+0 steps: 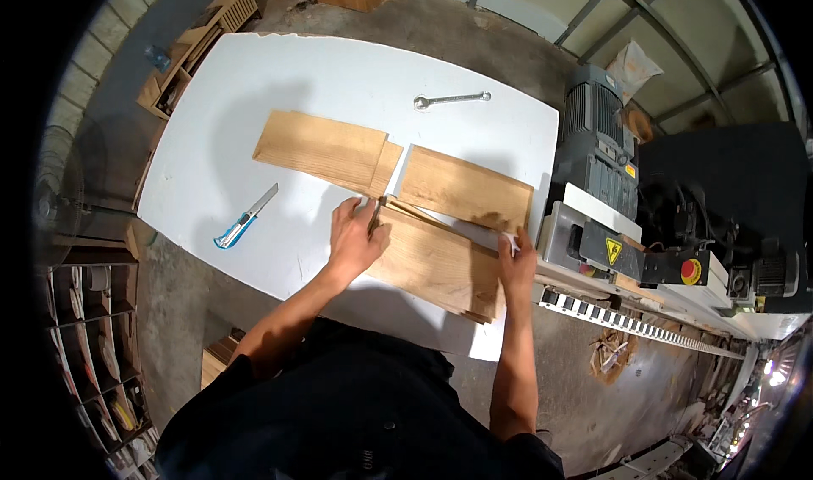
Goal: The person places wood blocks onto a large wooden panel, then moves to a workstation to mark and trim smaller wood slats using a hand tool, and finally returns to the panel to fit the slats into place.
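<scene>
A wooden board (436,264) lies between left hand (357,241) and right hand (517,264), long axis slanting rightward toward the person (330,412); whether either grasps, cannot tell. More boards (466,185) lie just beyond, a utility knife (246,217) leftward.

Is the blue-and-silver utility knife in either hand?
No, the blue-and-silver utility knife lies on the white tabletop, apart from both the left hand and the right hand.
</scene>
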Available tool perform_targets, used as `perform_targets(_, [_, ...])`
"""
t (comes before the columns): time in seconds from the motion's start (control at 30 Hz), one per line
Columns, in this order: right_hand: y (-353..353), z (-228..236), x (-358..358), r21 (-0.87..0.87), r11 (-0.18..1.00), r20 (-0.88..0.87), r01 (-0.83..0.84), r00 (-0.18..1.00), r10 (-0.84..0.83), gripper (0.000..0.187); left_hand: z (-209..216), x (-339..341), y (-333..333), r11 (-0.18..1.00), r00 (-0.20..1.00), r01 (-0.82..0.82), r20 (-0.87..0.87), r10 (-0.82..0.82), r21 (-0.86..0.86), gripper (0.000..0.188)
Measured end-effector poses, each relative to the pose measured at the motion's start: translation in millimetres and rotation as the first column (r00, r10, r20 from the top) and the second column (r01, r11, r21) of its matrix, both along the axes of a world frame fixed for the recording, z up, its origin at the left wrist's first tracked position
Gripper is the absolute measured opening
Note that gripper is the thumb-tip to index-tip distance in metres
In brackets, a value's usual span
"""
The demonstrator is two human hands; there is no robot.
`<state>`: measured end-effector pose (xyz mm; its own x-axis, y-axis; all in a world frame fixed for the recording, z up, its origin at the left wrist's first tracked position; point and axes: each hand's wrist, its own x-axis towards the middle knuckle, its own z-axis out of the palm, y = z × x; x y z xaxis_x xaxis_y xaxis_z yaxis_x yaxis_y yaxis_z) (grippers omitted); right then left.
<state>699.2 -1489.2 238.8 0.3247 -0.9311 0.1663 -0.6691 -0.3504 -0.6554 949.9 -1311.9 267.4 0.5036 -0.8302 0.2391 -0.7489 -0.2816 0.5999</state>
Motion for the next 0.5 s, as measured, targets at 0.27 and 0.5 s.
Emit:
perform_targets(0.27, [-55, -6, 25, 0.236, 0.970, -0.046, 0.065, 0.997, -0.056, 0.036, 7, 29, -129, 0.914, 0.852, 0.163, -0.520, 0.059, 0.371, 0.036])
perform_targets(0.5, [32, 66, 19, -0.072, 0.997, 0.085, 0.037, 0.996, -0.031, 0.045, 12, 17, -53, 0.991, 0.940, -0.103, -0.318, 0.126, 0.089, 0.054])
